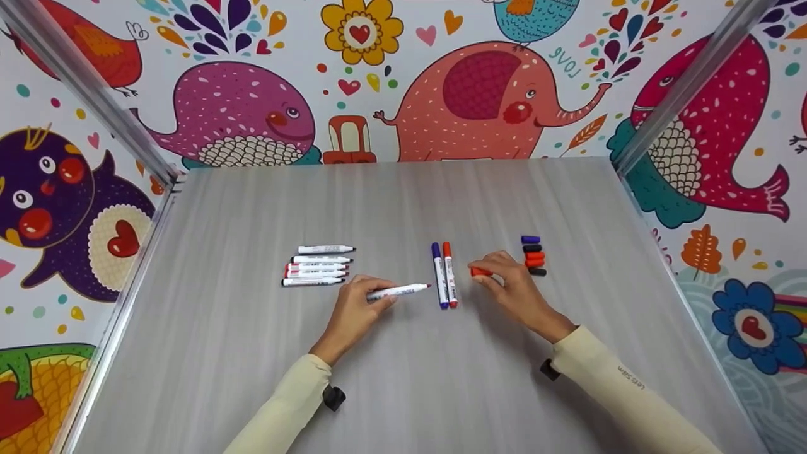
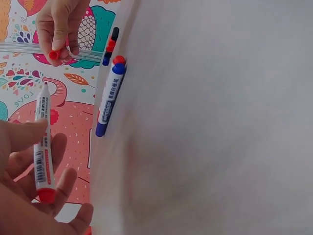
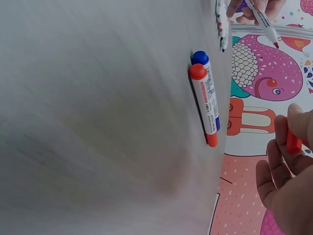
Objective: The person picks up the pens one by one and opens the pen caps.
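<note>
My left hand (image 1: 358, 310) pinches an uncapped whiteboard marker (image 2: 44, 142), white with a red end, its red tip pointing right in the head view. Opposite it, my right hand (image 1: 518, 291) pinches a red marker cap (image 3: 294, 142). Cap and tip are apart, with two capped markers lying on the table between the hands: a blue marker (image 1: 439, 275) and a red marker (image 1: 450, 275), side by side. Left of them lie several uncapped markers (image 1: 318, 270) in a stack of rows, tips to the right. Several loose caps (image 1: 533, 255) in blue, black and red lie beyond my right hand.
A grey wood-grain table (image 1: 403, 378) carries everything. Metal frame bars (image 1: 107, 104) stand at its left and right edges. A wall panel with cartoon animals (image 1: 479, 107) rises behind the far edge.
</note>
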{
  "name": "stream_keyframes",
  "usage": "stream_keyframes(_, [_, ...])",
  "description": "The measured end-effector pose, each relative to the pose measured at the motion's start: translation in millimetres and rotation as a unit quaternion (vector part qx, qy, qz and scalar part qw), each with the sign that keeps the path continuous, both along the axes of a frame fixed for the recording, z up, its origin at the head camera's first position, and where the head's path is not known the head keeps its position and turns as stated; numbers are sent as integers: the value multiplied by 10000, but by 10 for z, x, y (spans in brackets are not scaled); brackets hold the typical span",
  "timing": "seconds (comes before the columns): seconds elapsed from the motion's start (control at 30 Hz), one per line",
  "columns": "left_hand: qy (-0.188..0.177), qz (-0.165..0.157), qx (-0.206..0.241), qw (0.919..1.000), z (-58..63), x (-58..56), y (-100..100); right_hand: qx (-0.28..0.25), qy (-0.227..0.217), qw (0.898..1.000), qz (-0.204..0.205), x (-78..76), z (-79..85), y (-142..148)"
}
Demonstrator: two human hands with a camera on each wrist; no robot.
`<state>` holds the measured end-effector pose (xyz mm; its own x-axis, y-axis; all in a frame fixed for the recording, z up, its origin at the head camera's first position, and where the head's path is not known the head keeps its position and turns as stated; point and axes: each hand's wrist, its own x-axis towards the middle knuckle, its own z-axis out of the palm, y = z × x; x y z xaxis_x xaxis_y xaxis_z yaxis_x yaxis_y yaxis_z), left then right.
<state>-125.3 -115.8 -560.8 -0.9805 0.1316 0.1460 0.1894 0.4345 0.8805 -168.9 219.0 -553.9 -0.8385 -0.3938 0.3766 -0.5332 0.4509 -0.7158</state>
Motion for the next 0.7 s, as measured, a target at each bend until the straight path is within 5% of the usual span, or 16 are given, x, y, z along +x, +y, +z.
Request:
stream_keyframes(0.4, [483, 143, -407, 9979, -112, 4, -160, 324, -391, 9978, -421, 59, -104, 132])
stream_keyframes(0.7, [951, 240, -638, 9931, -254, 14, -324, 132, 145, 9989, -428, 50, -211, 296])
